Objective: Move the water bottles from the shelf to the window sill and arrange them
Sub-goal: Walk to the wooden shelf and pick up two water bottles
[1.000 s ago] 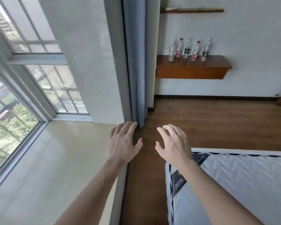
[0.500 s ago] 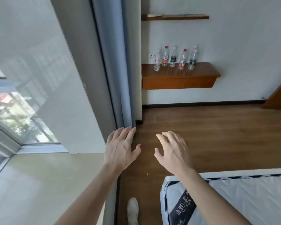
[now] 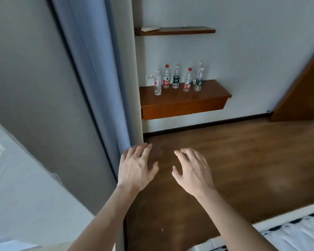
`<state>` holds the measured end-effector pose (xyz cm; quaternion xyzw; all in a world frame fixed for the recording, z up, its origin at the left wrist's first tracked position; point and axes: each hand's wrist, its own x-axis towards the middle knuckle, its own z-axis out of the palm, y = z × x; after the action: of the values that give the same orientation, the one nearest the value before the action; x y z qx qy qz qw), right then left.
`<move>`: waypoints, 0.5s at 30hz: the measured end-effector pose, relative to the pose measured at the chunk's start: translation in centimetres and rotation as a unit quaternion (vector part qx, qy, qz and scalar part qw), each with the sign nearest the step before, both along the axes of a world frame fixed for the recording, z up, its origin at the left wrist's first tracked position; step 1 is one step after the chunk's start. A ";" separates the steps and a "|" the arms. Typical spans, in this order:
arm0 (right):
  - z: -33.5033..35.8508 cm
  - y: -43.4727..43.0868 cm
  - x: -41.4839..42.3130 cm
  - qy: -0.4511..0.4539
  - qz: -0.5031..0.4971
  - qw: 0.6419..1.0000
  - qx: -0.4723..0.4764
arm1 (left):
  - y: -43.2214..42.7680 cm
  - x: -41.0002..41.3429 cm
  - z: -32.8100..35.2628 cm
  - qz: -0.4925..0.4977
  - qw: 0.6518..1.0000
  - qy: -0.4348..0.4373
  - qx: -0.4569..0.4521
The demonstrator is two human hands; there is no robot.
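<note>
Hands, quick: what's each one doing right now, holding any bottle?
Left hand: open, fingers spread, holding nothing.
Right hand: open, fingers loosely bent, holding nothing.

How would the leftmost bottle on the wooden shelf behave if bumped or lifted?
The leftmost bottle is tall and narrow, so a bump would probably tip it, perhaps into the red-capped bottle close beside it. It looks like thin clear plastic, so it is likely light and slightly squashy. Its fill level cannot be told.

A brown wooden shelf (image 3: 209, 95) fixed to the wall carries 5 upright water bottles (image 3: 176, 79) in a loose row toward its left end, 2 with red caps.
</note>
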<state>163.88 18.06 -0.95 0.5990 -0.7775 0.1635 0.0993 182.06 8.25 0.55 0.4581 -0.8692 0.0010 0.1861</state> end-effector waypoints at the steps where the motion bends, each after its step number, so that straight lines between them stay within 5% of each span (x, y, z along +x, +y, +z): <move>1: 0.0 -0.9 -0.7 0.002 -0.008 1.000 0.001 | -1.1 -0.7 0.0 -0.004 1.000 0.000 0.001; 15: -2.5 -14.8 -12.4 -0.022 -0.076 0.997 0.023 | -17.3 -13.4 -2.7 -0.050 0.998 -0.017 0.020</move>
<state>151.53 3.24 -3.43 0.5364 -0.8265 0.1506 0.0806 168.64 -9.06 -2.17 0.4176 -0.8940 -0.0178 0.1618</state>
